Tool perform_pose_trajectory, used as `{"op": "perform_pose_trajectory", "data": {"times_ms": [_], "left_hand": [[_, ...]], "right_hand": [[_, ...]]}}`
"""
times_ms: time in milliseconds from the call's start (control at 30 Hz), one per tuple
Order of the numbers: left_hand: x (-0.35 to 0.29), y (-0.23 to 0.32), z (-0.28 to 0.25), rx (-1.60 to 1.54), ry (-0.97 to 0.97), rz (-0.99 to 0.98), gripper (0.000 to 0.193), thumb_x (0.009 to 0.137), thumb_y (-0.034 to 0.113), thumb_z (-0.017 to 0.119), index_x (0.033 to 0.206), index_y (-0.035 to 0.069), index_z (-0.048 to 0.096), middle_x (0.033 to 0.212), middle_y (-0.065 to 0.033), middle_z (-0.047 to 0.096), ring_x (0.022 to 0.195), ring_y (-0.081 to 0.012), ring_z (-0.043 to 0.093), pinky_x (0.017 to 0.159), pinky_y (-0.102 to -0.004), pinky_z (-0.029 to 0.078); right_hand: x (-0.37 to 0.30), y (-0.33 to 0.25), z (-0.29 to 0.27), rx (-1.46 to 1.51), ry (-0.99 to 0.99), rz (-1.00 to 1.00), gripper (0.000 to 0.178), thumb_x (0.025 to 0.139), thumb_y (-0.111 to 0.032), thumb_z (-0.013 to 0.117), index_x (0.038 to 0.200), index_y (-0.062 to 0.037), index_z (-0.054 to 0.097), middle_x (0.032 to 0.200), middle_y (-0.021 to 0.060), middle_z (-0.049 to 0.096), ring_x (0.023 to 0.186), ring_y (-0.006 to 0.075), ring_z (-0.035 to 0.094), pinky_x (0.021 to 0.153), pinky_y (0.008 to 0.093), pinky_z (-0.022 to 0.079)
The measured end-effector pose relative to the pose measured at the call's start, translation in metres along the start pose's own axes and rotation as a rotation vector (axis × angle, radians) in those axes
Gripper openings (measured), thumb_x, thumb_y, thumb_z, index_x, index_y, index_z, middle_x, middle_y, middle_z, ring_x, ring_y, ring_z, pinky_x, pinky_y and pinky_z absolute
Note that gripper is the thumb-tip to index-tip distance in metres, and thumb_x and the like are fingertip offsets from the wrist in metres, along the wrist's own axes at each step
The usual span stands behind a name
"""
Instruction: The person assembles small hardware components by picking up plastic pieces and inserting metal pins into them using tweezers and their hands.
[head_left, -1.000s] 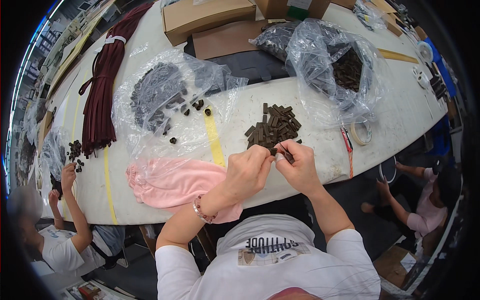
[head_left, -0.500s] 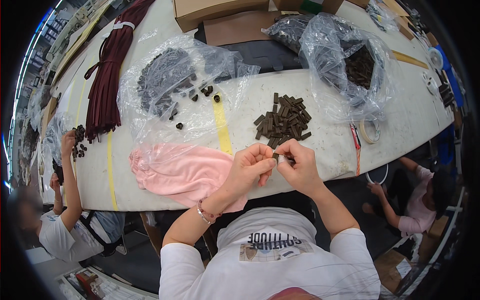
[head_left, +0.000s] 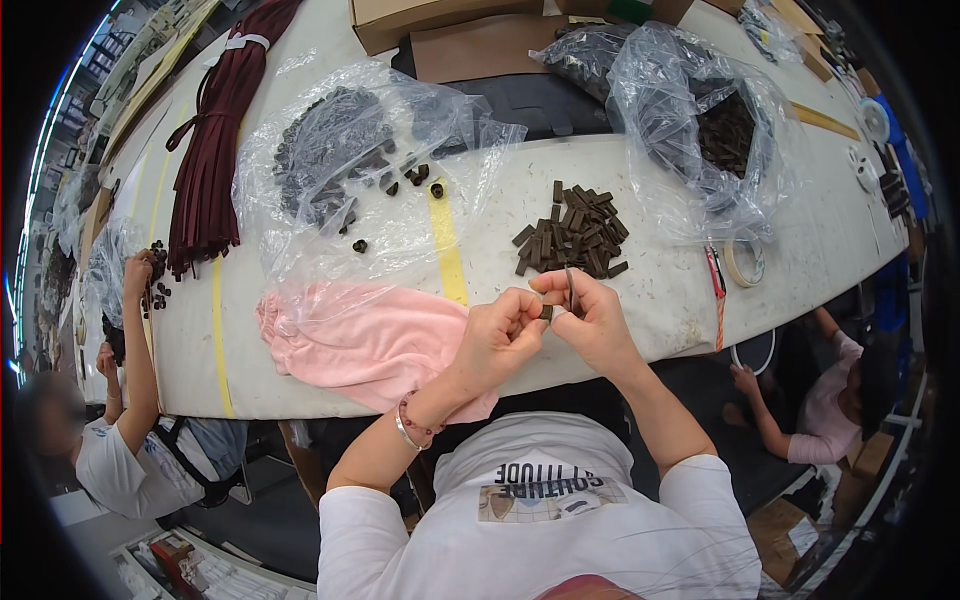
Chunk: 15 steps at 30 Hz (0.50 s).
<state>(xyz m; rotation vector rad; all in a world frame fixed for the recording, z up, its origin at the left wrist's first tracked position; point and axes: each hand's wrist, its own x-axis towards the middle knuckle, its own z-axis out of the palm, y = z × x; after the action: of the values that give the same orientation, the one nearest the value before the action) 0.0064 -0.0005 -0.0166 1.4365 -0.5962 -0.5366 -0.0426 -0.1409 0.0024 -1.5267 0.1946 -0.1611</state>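
Note:
My left hand (head_left: 503, 335) and my right hand (head_left: 588, 318) meet above the near edge of the white table (head_left: 330, 240). Between their fingertips they pinch a small dark brown strip (head_left: 566, 292), which stands upright between my right thumb and fingers, and a tiny dark piece is held by my left fingers. Just beyond the hands lies a pile of short dark brown pieces (head_left: 575, 236). A pink cloth (head_left: 370, 340) lies to the left of my left hand.
A clear plastic bag (head_left: 340, 160) of small dark round parts lies at the left, another bag (head_left: 705, 130) of brown pieces at the right. Dark red cords (head_left: 215, 150), cardboard boxes (head_left: 440, 20), a tape roll (head_left: 745, 262). A person sits at the left (head_left: 130, 440), another at the right (head_left: 830, 400).
My hands stayed together at the table edge, working the small strip; it now stands more upright in my right fingers. The view has shifted slightly.

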Motion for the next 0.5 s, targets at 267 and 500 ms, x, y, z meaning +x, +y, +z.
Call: {"op": "perform_pose_trajectory", "data": {"times_ms": [267,500], "left_hand": [[-0.003,0.004,0.002,0.212,0.138,0.200,0.009,0.074,-0.005,0.056,0.078,0.000,0.049,0.052,0.0047,0.045,0.042,0.0020,0.036,0.038,-0.0163,0.027],[0.000,0.007,0.001,-0.047,0.122,-0.055,0.007,0.074,-0.004,0.055,0.075,-0.002,0.049,0.054,0.0046,0.048,0.047,0.0038,0.036,0.038,-0.0150,0.026]], "right_hand": [[0.003,-0.006,-0.009,-0.074,-0.227,0.114,0.025,0.067,0.000,0.048,0.091,0.0029,0.057,0.064,-0.0037,0.047,0.053,0.0005,0.034,0.047,0.0175,0.029],[0.004,-0.003,-0.019,0.515,-0.265,0.360,0.009,0.070,0.000,0.053,0.079,0.0014,0.055,0.067,0.0067,0.058,0.047,0.0018,0.039,0.039,0.0170,0.028]]}}
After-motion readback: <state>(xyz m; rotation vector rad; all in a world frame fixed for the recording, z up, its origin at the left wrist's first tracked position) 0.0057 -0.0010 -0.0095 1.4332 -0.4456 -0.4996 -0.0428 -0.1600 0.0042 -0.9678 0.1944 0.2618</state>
